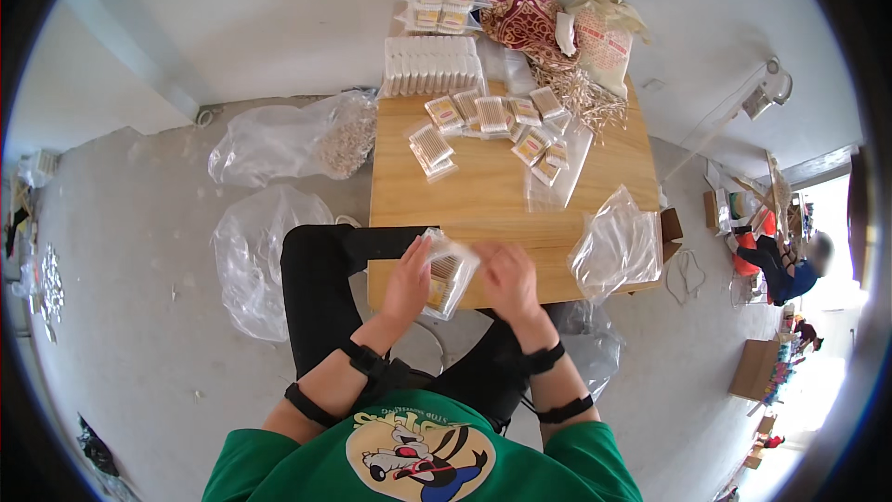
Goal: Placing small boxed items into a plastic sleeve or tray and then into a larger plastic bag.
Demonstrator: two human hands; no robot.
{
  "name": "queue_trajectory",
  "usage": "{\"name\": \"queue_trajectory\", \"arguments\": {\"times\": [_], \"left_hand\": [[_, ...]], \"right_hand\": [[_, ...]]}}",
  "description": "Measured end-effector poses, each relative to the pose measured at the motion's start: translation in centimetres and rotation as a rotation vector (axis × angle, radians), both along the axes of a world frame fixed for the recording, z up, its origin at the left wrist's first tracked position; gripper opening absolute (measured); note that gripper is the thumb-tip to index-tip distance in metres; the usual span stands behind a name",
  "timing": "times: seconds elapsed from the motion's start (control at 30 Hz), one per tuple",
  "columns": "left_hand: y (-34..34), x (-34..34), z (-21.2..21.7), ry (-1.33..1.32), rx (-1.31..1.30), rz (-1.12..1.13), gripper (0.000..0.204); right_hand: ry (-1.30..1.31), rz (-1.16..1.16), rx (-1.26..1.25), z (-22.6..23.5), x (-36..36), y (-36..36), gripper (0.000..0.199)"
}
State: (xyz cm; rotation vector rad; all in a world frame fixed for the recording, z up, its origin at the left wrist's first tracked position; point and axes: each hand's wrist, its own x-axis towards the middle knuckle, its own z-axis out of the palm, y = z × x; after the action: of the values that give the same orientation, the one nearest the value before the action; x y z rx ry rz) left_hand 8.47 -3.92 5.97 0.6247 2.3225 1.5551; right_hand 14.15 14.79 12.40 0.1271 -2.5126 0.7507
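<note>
At the near edge of the table, my left hand (406,284) is closed on a clear plastic bag (455,290) with packs of cotton swabs inside. The bag's upper end is a pale blur. Close by on the right is my right hand (508,279), bent toward the bag and smeared by motion; whether its fingers grip the bag cannot be made out. Farther back, small packs of cotton swabs (491,115) lie in a loose group, with a couple (431,149) set apart at the left.
Behind the packs are a row of white swab bundles (431,65), a heap of loose swabs (585,98), a printed sack (604,42) and a red patterned cloth (525,14). Empty clear bags (615,246) lie at the table's right edge. Large plastic bags (265,256) sit on the floor at left.
</note>
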Motion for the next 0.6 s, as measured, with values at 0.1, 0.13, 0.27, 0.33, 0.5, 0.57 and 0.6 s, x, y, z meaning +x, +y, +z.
{"name": "queue_trajectory", "arguments": {"times": [0.1,0.13,0.27,0.33,0.5,0.57,0.6], "left_hand": [[0.0,-0.2,-0.9,0.054,0.02,-0.009,0.045],[-0.1,-0.2,-1.1,0.046,0.031,-0.014,0.045],[0.4,-0.2,-1.3,-0.034,0.044,0.023,0.046],[0.8,-0.2,-0.4,-0.598,0.237,0.07,0.046],[-0.6,-0.9,-1.3,-0.51,0.353,0.064,0.046],[-0.7,-1.0,-1.0,-0.525,0.378,0.065,0.047],[-0.6,-1.0,-0.8,-0.511,0.361,0.038,0.048]], "right_hand": [[-0.146,-0.002,0.138,1.5,2.6,-3.2,0.034],[-0.139,-0.006,0.14,1.1,2.7,-3.6,0.034],[-0.261,-0.158,0.281,-0.7,2.3,-5.2,0.036],[-0.279,-0.223,0.328,-1.2,1.7,-6.0,0.035],[-0.234,-0.176,0.212,-0.8,0.7,-6.6,0.04],[-0.177,-0.107,0.128,-1.0,0.8,-6.0,0.041],[-0.222,-0.085,-0.03,-1.6,0.9,-5.7,0.041]]}}
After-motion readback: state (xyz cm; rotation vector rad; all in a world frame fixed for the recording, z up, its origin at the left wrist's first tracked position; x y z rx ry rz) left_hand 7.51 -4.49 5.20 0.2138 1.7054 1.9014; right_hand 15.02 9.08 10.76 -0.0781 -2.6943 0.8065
